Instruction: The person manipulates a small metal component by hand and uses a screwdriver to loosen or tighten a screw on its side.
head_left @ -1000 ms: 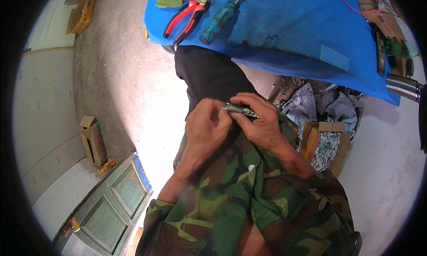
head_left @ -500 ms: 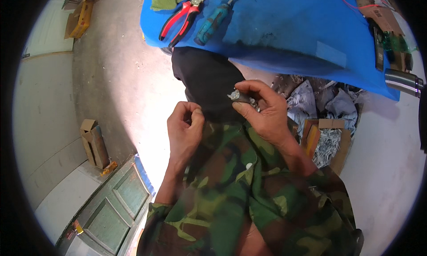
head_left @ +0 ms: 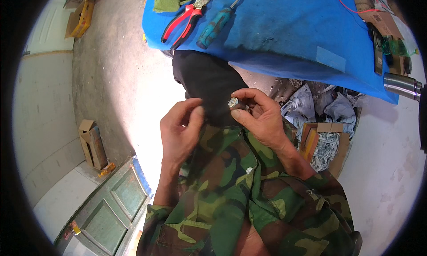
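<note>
Above a black trouser leg (head_left: 207, 80), a worker in a camouflage jacket (head_left: 222, 178) holds a short, dark metal cylinder (head_left: 239, 105) in the right hand (head_left: 263, 122), gripped between thumb and fingertips. The left hand (head_left: 180, 129) hangs just beside it, thumb and index finger parted, the other fingers curled. 1 second earlier, the 2 hands met at the cylinder; 0.5 seconds ago, the left hand had drawn away with its fingertips pinched together, and that pinch has since loosened. The cylinder, seen more lengthwise before, now turns its rough, silvery end toward the camera. On the blue-covered table (head_left: 284, 29), red-and-black pliers (head_left: 191, 23) lie between a green cloth (head_left: 171, 1) and a teal-handled screwdriver (head_left: 215, 28), their arrangement unchanged. At right, pale shreds (head_left: 327, 150) fill an open cardboard box (head_left: 331, 127).
</note>
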Demonstrator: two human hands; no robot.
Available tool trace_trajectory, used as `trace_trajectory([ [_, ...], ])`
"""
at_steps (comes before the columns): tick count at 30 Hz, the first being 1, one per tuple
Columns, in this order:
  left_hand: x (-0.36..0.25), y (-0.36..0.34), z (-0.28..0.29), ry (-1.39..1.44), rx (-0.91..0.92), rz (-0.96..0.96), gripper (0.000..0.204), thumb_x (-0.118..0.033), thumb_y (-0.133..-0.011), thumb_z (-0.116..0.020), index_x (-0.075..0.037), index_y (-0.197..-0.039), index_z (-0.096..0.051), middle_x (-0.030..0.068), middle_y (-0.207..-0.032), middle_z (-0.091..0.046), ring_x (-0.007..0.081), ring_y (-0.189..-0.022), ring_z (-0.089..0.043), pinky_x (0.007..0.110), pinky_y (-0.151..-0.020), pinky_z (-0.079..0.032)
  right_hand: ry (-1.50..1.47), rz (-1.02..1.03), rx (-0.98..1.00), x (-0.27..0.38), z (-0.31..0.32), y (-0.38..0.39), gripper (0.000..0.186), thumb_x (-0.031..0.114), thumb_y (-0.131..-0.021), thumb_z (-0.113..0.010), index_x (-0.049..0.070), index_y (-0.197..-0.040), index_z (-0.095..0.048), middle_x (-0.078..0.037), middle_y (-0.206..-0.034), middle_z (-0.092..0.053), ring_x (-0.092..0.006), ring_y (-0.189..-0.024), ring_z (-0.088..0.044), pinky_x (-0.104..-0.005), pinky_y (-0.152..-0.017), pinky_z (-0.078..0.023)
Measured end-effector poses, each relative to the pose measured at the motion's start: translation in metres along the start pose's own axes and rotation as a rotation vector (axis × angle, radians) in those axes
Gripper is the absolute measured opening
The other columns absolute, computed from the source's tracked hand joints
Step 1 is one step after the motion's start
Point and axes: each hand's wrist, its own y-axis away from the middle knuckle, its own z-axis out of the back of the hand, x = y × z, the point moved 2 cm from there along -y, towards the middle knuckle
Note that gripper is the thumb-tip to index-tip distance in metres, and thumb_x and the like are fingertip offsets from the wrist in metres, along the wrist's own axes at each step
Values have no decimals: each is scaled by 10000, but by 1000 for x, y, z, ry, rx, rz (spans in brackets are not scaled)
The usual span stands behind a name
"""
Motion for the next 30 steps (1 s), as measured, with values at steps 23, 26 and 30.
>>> trace_trajectory([
  [23, -8, 0, -30, -240, 46, -240, 77, -31, -937, -748, 1, -981, -694, 42, -818, -688, 83, -657, -633, 242, -590, -500, 519, 256, -48, 3, -8, -6, 277, -36, -846, -757, -1, -1118, -712, -124, -1042, -711, -271, -949, -725, -353, -835, -568],
  [26, -10, 2, -36, -311, -11, -330, 102, -22, -914, -760, -1, -952, -667, 77, -797, -674, 124, -638, -651, 270, -579, -515, 533, 248, -102, 0, -10, -5, 256, -33, -845, -761, -2, -1094, -712, -125, -1012, -710, -270, -917, -724, -352, -805, -570],
  [30, -7, 1, -42, -347, -51, -355, 121, -10, -887, -763, -11, -930, -650, 93, -782, -662, 156, -622, -658, 293, -572, -523, 565, 236, -189, -2, -13, -3, 228, -34, -838, -772, -1, -1056, -714, -131, -991, -706, -252, -880, -717, -339, -784, -568],
])
